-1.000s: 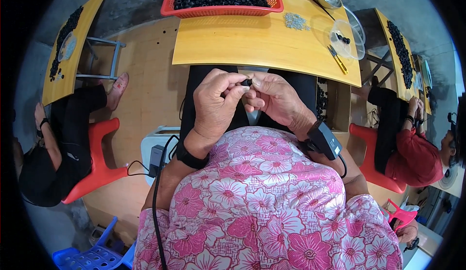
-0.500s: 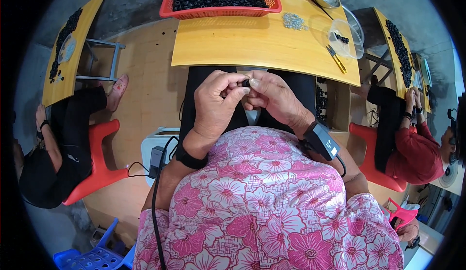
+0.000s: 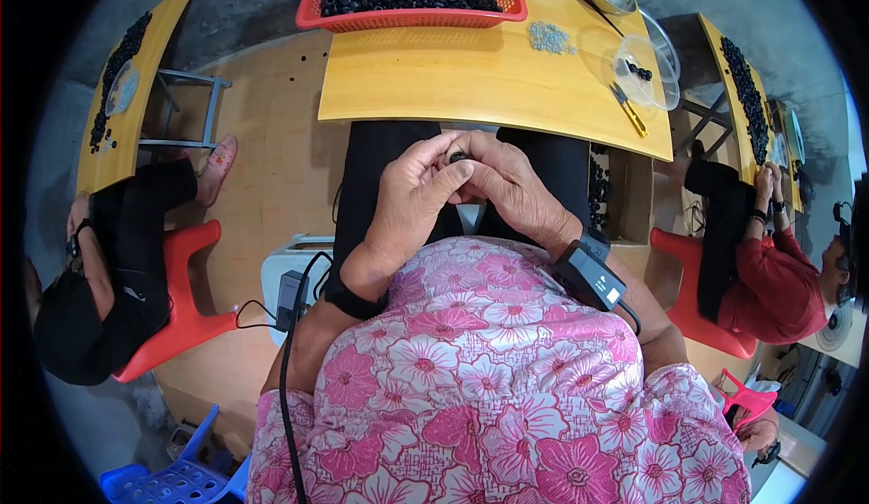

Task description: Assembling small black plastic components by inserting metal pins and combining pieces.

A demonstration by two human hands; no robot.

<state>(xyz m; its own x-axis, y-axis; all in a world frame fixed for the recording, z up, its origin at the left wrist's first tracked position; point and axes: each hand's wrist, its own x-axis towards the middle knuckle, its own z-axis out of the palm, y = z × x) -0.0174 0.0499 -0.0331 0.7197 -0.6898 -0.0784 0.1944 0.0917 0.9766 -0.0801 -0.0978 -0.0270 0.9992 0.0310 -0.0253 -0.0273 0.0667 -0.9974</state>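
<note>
Head view: a small black ring-shaped part point(image 3: 458, 156) is pinched between the fingertips of the left hand point(image 3: 409, 203) and the right hand point(image 3: 512, 192), both closed narrowly on it above the lap, just below the near edge of the yellow table point(image 3: 471, 87). The step in hand is judged to be fitting or checking this single piece. A steady fingertip grip would be called for next, while the red basket point(image 3: 319, 17) of like black parts and the clear bowl point(image 3: 654, 76) are left well apart on the table.
</note>
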